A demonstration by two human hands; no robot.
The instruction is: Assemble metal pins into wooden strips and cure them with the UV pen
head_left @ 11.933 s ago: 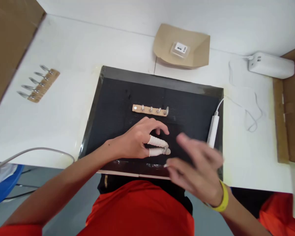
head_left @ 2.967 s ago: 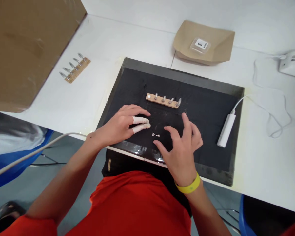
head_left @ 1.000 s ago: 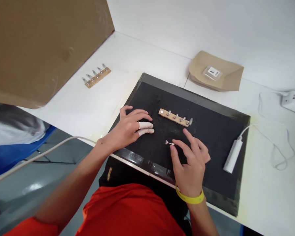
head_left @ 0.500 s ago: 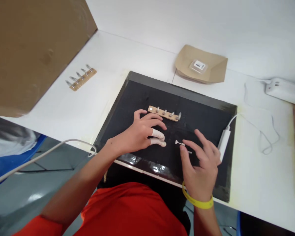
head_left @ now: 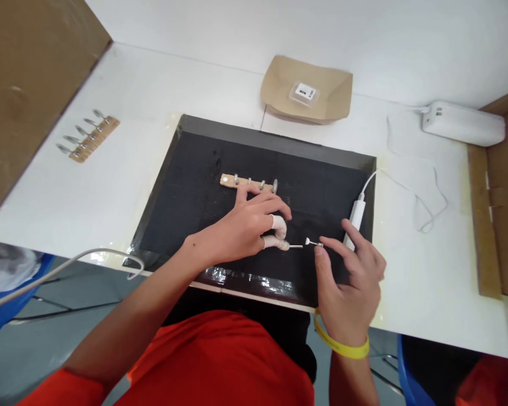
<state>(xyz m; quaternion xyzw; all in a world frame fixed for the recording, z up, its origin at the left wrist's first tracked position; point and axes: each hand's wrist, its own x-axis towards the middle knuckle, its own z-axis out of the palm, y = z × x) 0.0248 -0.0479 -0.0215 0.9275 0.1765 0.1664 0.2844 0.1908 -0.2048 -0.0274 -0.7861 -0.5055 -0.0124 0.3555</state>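
Observation:
My left hand (head_left: 248,225) rests on the black mat (head_left: 195,186), with white finger cots on thumb and forefinger. Those two fingertips are pressed together at one end of a thin metal pin (head_left: 297,246). My right hand (head_left: 351,282), with a yellow wristband, has thumb and forefinger pinched on a small metal part (head_left: 312,242) just right of the pin; its other fingers are spread. Just beyond my left hand lies a wooden strip (head_left: 227,181) with several metal pegs.
A white corded tool (head_left: 357,215) lies on the mat's right side. A second pegged wooden strip (head_left: 90,138) sits on the white table at left. Behind are a brown paper tray (head_left: 307,93) and a white adapter (head_left: 463,122). Cardboard (head_left: 29,79) stands left, more cardboard (head_left: 502,197) right.
My left hand has slid right and its cotted fingertips now meet the thin pin. My right fingers have closed on the small metal part. The camera view has swung back to the right.

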